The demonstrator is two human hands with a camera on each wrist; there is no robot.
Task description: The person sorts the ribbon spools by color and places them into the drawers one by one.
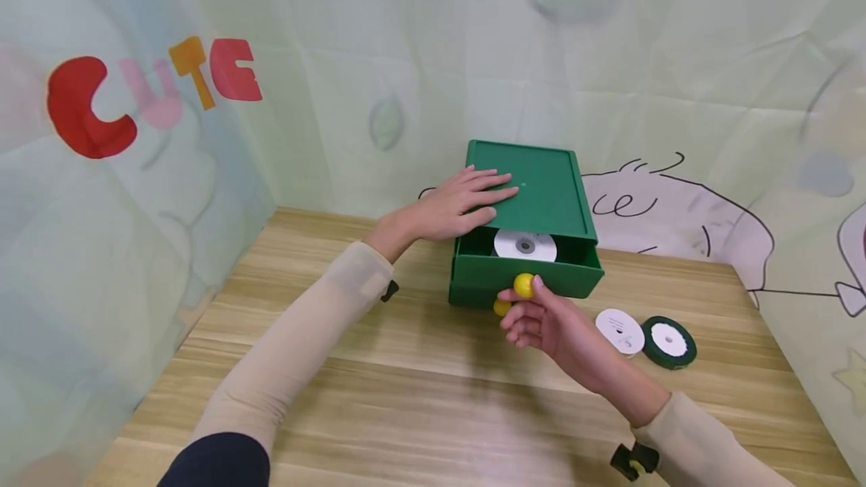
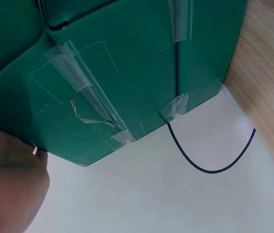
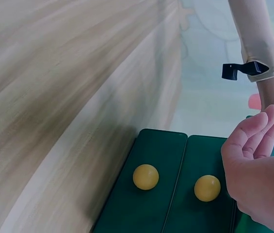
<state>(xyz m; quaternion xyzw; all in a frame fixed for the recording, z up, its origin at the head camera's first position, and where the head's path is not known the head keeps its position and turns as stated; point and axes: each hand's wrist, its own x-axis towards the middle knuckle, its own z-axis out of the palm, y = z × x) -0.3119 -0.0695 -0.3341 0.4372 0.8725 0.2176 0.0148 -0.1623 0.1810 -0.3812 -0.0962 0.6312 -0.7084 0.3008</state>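
Observation:
A green drawer box (image 1: 534,186) stands against the back wall, its top drawer (image 1: 568,276) pulled partly out. Inside that drawer lies a white-faced spool (image 1: 507,245). My left hand (image 1: 456,205) rests on the left side of the box top, fingers spread and straight. With thumb and index finger, my right hand (image 1: 571,337) pinches the round yellow knob (image 1: 523,284) on the drawer's front; the other fingers curl loosely below. Lower yellow knobs (image 3: 207,188) show in the right wrist view. In the left wrist view, clear tape covers the box's green side (image 2: 122,63).
Right of the box, a white-faced spool (image 1: 617,329) and a dark green ribbon spool (image 1: 670,342) lie side by side on the wood-grain table (image 1: 406,412). Printed fabric walls (image 1: 379,36) enclose the table's back and sides.

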